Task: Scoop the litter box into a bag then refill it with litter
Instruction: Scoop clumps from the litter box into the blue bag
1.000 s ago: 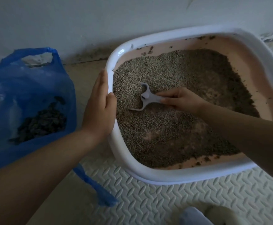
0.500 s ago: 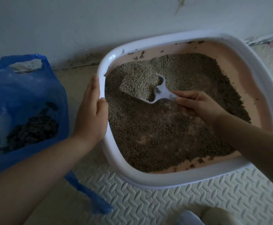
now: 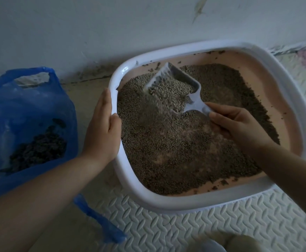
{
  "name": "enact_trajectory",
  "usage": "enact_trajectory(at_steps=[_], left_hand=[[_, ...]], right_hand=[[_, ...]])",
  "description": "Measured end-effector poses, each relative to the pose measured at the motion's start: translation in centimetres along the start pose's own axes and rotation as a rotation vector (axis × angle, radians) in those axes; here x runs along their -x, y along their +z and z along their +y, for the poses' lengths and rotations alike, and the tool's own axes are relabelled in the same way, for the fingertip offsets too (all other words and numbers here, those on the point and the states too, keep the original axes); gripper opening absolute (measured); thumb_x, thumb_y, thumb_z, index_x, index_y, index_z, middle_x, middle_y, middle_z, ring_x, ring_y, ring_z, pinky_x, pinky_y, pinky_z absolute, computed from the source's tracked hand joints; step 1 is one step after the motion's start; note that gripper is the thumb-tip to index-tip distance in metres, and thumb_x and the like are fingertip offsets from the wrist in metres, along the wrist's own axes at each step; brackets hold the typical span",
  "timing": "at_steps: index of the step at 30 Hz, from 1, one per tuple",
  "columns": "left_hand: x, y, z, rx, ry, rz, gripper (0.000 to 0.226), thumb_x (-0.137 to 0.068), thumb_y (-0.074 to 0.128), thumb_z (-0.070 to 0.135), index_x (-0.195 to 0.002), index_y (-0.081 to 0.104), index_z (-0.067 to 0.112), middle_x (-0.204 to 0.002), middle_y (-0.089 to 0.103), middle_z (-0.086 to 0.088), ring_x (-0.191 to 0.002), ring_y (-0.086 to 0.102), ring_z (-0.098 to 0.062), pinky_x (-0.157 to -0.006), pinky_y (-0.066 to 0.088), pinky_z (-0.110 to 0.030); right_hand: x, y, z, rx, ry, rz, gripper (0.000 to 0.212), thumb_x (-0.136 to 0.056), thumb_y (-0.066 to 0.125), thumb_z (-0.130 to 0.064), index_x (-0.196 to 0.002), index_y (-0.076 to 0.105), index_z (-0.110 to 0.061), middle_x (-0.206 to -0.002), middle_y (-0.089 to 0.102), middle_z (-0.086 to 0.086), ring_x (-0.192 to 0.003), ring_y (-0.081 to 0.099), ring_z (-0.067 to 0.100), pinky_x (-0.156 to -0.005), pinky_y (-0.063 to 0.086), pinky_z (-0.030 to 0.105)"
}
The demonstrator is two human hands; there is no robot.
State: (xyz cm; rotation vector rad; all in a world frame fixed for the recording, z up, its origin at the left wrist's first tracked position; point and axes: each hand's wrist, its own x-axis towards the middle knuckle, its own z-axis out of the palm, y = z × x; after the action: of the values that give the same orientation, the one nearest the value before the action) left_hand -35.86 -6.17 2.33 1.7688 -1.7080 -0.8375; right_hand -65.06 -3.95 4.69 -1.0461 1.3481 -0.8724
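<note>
A white litter box (image 3: 166,201) with a pink inner tray holds grey-brown litter (image 3: 176,151). My left hand (image 3: 103,128) grips its left rim. My right hand (image 3: 239,124) holds the handle of a white slotted scoop (image 3: 176,88), raised above the litter near the box's far left corner. The scoop is loaded with granules, and litter streams down through its slots. On the floor to the left, an open blue plastic bag (image 3: 26,110) contains a dark pile of scooped waste (image 3: 39,148).
A pale wall (image 3: 112,24) runs just behind the box and bag. A textured white foam mat (image 3: 185,230) lies under the box and toward me. A loose blue bag strap (image 3: 101,222) trails on the floor. Something pale (image 3: 239,244) shows at the bottom edge.
The scoop was buried in the litter, then came up full and moved toward the far left corner. It now tilts, with litter sifting down. My left hand stays on the rim.
</note>
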Motion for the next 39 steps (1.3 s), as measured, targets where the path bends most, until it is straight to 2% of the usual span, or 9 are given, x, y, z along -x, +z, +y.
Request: enact_trajectory(at_steps=[4, 11, 17, 20, 23, 27, 30, 34, 39], left_hand=[[-0.1, 0.0, 0.0, -0.008, 0.004, 0.001, 0.056, -0.099, 0.031, 0.012, -0.152, 0.014, 0.02, -0.159, 0.01, 0.006, -0.131, 0.008, 0.011, -0.092, 0.003, 0.01], [0.1, -0.1, 0.2, -0.018, -0.007, -0.011, 0.055, -0.1, 0.031, 0.015, -0.152, 0.012, 0.022, -0.159, 0.008, 0.009, -0.13, 0.006, 0.013, -0.09, 0.001, 0.011], [0.0, -0.1, -0.1, -0.016, -0.013, -0.007, 0.055, -0.1, 0.031, 0.016, -0.152, 0.013, 0.022, -0.158, 0.009, 0.009, -0.13, 0.007, 0.013, -0.092, 0.001, 0.01], [0.0, 0.0, -0.1, 0.004, -0.011, -0.006, 0.055, -0.1, 0.031, 0.015, -0.152, 0.014, 0.023, -0.158, 0.01, 0.01, -0.13, 0.007, 0.015, -0.093, 0.002, 0.009], [0.1, 0.0, 0.1, 0.023, -0.026, -0.005, 0.055, -0.1, 0.03, 0.015, -0.152, 0.014, 0.024, -0.158, 0.01, 0.012, -0.13, 0.007, 0.015, -0.093, 0.003, 0.01], [0.2, -0.1, 0.2, 0.033, -0.028, -0.001, 0.055, -0.1, 0.031, 0.014, -0.152, 0.014, 0.022, -0.158, 0.011, 0.011, -0.131, 0.008, 0.014, -0.093, 0.003, 0.01], [0.2, -0.1, 0.3, 0.04, -0.035, -0.009, 0.055, -0.1, 0.03, 0.015, -0.152, 0.014, 0.023, -0.158, 0.01, 0.012, -0.129, 0.008, 0.016, -0.091, 0.003, 0.01], [0.3, 0.0, 0.5, 0.065, -0.036, -0.007, 0.055, -0.101, 0.03, 0.015, -0.152, 0.013, 0.025, -0.157, 0.01, 0.013, -0.126, 0.009, 0.019, -0.088, 0.007, 0.012], [0.3, 0.1, 0.3, 0.062, -0.029, 0.003, 0.054, -0.1, 0.029, 0.017, -0.152, 0.014, 0.023, -0.158, 0.01, 0.011, -0.127, 0.008, 0.018, -0.091, 0.006, 0.011]], right_hand=[[0.6, 0.0, -0.5, 0.024, 0.005, -0.027, 0.027, -0.081, 0.059, -0.027, -0.099, 0.074, -0.041, -0.058, 0.046, 0.001, -0.053, 0.031, 0.014, -0.045, 0.024, 0.018], [1.3, -0.4, -0.6, 0.114, 0.024, 0.027, 0.027, -0.091, 0.055, -0.013, -0.11, 0.068, -0.027, -0.055, 0.053, -0.006, -0.044, 0.04, 0.001, -0.042, 0.032, 0.012], [1.4, -0.8, -0.5, 0.049, 0.072, -0.019, 0.029, -0.077, 0.06, -0.023, -0.103, 0.071, -0.031, -0.057, 0.056, -0.005, -0.049, 0.045, 0.004, -0.045, 0.035, 0.012], [0.4, -1.8, -0.9, 0.26, 0.085, -0.166, 0.028, -0.084, 0.061, -0.02, -0.107, 0.07, -0.031, -0.055, 0.053, -0.002, -0.048, 0.04, 0.01, -0.044, 0.031, 0.015], [-1.9, -2.5, -2.0, 0.503, 0.136, -0.329, 0.026, -0.089, 0.059, -0.012, -0.11, 0.068, -0.025, -0.047, 0.052, -0.007, -0.041, 0.04, 0.0, -0.043, 0.032, 0.011], [-5.8, -2.1, -3.3, 0.905, 0.096, -0.545, 0.023, -0.091, 0.058, -0.025, -0.11, 0.07, -0.029, -0.051, 0.054, -0.008, -0.042, 0.043, -0.001, -0.048, 0.037, 0.011], [-7.7, 0.0, -3.8, 1.044, 0.02, -0.613, 0.023, -0.093, 0.053, -0.032, -0.111, 0.069, -0.034, -0.059, 0.06, -0.007, -0.044, 0.045, -0.002, -0.055, 0.037, 0.018], [-9.2, 3.9, -3.3, 1.05, -0.052, -0.679, 0.022, -0.095, 0.052, -0.029, -0.11, 0.068, -0.032, -0.062, 0.058, -0.009, -0.046, 0.047, -0.004, -0.055, 0.036, 0.018], [-9.1, 3.5, 0.8, 0.722, 0.044, -0.593, 0.023, -0.088, 0.064, -0.028, -0.109, 0.071, -0.027, -0.056, 0.057, -0.01, -0.049, 0.047, 0.002, -0.05, 0.039, 0.016]])
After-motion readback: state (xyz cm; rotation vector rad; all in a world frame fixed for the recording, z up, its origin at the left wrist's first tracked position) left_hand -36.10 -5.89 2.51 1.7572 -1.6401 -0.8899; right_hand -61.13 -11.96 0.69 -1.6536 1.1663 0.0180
